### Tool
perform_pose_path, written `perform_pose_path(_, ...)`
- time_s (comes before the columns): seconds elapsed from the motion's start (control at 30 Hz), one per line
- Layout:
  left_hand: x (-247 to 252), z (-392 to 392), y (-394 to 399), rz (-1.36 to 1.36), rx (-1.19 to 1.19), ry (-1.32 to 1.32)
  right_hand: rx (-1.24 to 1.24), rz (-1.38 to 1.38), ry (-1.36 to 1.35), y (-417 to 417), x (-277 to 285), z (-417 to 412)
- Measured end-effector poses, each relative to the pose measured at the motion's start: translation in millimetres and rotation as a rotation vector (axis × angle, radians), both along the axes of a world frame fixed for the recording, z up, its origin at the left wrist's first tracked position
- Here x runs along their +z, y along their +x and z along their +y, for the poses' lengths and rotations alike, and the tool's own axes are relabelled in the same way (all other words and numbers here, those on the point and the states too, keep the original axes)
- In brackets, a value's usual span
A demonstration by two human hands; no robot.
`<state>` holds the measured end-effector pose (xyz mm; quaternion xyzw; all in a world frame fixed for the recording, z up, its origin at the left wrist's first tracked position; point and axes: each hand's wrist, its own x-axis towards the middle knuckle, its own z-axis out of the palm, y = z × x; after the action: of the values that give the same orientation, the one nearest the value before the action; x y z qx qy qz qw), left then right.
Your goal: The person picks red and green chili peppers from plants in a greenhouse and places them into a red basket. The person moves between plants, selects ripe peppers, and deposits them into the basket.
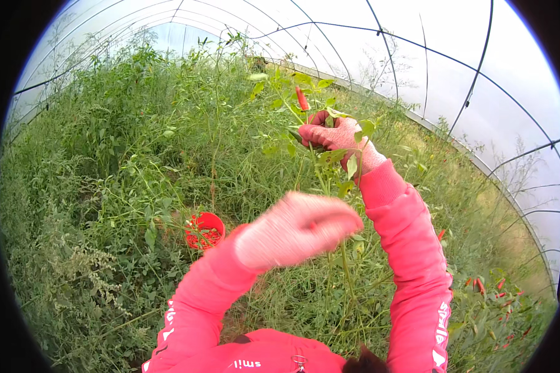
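Observation:
My right hand [340,135], in a pink knit glove with darker fingertips, pinches a stem of a chili pepper plant [324,179]. A ripe red chili pepper [302,99] stands upright just above those fingertips, and leaves partly cover the hand. Lower and to the left, my left hand [298,231] is gloved too and blurred by motion. Its fingers are curled, with a small reddish spot between thumb and fingers; whether it holds anything is unclear. Beyond my left wrist, a red bucket [220,226] contains many picked red chilies [205,238].
Dense weeds and plants [121,186] surround me inside a plastic-covered tunnel greenhouse. More red chilies [480,285] hang on a plant at lower right. Metal hoops [478,70] carry the film wall, whose base rail [429,123] curves along the right side.

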<state>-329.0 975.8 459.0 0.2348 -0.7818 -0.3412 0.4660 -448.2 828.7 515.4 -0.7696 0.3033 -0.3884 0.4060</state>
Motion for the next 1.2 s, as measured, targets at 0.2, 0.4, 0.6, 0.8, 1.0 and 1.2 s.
perform_pose_path(0.2,38.5,-53.2,50.8,0.497,0.451,0.097,0.054,-0.062,-0.016,5.8,6.8,31.1)
perform_pose_path(0.4,55.1,-58.4,52.5,0.325,0.48,0.01,0.055,0.087,-0.197,4.3,3.2,43.1)
perform_pose_path(0.6,46.9,-53.8,42.5,0.426,0.589,-0.13,-0.092,0.174,-0.37,0.4,4.6,49.9)
perform_pose_path(0.8,50.0,-56.3,53.4,0.649,0.289,0.186,0.094,0.017,-0.557,3.5,3.9,58.8)
perform_pose_path(1.0,45.5,-58.1,47.9,0.699,0.353,0.093,-0.279,0.097,-0.343,5.4,13.5,77.5)
perform_pose_path(1.2,52.8,-56.7,37.1,0.601,0.429,-0.085,-0.202,0.213,-0.747,-1.2,6.3,70.7)
